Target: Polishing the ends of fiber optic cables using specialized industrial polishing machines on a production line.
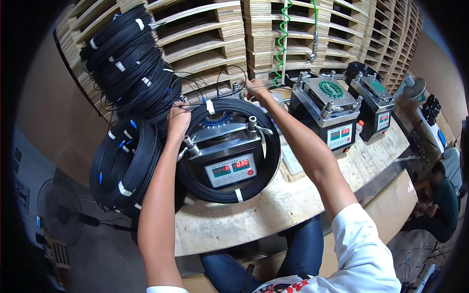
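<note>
A black cable coil (274, 156) rings the front machine (198, 163) on the wooden surface (303, 195); left hand (180, 118) at the coil's upper left, right hand (256, 89) beyond its far edge; both hands' fingers curled, their grip unclear

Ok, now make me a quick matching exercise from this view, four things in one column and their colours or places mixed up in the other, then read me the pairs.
Things:
1. Spiral hose
2. Large cable loop
3. Bench top
4. Lit digits

Colours and places:
A. Pale wood colour
B. Red
C. Framing the nearest control panel
D. Green

Pairs: 1-D, 2-C, 3-A, 4-B.
</note>
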Motion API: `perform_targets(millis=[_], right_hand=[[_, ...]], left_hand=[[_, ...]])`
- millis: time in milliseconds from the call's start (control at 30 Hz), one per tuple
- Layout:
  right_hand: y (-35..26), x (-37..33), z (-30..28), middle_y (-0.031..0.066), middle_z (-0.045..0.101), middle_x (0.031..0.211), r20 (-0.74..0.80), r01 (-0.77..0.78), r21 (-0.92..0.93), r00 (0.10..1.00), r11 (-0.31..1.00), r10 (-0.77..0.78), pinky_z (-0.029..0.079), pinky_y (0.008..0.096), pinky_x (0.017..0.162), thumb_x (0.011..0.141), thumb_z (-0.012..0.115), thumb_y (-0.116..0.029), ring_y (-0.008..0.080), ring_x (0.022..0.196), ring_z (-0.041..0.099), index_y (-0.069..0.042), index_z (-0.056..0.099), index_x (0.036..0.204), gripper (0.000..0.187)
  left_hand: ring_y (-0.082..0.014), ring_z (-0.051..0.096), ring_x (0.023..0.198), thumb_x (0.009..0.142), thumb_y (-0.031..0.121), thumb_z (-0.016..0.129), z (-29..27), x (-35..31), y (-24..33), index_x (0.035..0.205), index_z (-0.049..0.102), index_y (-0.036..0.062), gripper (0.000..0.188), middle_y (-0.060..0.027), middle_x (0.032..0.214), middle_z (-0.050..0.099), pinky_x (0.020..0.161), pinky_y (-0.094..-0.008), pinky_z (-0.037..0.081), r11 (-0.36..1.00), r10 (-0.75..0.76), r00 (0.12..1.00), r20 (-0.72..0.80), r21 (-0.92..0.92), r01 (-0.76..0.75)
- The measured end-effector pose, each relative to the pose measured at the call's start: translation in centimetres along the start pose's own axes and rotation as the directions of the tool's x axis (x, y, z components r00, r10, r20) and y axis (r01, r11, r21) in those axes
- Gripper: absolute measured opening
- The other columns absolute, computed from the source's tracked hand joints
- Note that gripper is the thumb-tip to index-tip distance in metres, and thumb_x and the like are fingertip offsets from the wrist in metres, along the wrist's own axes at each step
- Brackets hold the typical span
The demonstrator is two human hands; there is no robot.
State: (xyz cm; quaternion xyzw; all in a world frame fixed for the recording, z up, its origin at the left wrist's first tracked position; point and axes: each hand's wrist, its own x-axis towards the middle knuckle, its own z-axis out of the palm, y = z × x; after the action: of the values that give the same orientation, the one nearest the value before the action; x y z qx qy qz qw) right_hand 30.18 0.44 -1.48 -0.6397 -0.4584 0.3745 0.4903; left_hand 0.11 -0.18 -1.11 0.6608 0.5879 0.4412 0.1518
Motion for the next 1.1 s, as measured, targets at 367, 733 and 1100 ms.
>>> perform_targets(millis=[367, 733, 1100], right_hand=[[2.3, 3.6, 0.4, 0.0, 0.058, 0.069, 0.177, 0.021, 0.526, 0.975, 0.851, -0.133, 0.035, 0.0261, 0.047, 0.084, 0.076, -0.026, 0.0098, 0.053, 0.048, -0.007, 0.063, 0.079, 0.024], [1.0, 4.6, -0.9, 0.0117, 0.071, 0.082, -0.042, 0.291, -0.317, 0.947, 0.903, -0.319, 0.053, 0.0324, 0.06, 0.079, 0.073, -0.028, 0.0195, 0.062, 0.064, -0.001, 0.07, 0.115, 0.045], [-2.2, -0.9, 2.5, 0.0274, 0.07, 0.101, 0.101, 0.426, -0.424, 0.899, 0.799, -0.426, 0.052, 0.0386, 0.089, 0.079, 0.071, -0.053, 0.0342, 0.1, 0.069, 0.008, 0.062, 0.12, 0.074]], left_hand=[[-0.0373, 0.066, 0.101, 0.092, 0.035, 0.06, -0.9, -0.8, 1.5, 0.104, 0.07, 0.0084, 0.03, -0.02, 0.102, 0.07, 0.088, -0.0425, 0.049, 0.999, 0.037, 0.998, 0.056, -0.038, -0.035], [-0.0386, 0.067, 0.098, 0.091, 0.037, 0.06, 0.3, 0.2, 0.5, 0.105, 0.069, 0.0058, 0.036, -0.0218, 0.099, 0.071, 0.087, -0.0438, 0.05, 0.998, 0.058, 0.989, 0.134, -0.002, -0.058], [-0.0384, 0.067, 0.099, 0.088, 0.034, 0.064, -1.8, -0.3, 0.7, 0.102, 0.071, 0.0084, 0.03, -0.0212, 0.098, 0.071, 0.088, -0.0437, 0.051, 1.0, -0.022, 0.998, 0.052, 0.016, 0.021]])
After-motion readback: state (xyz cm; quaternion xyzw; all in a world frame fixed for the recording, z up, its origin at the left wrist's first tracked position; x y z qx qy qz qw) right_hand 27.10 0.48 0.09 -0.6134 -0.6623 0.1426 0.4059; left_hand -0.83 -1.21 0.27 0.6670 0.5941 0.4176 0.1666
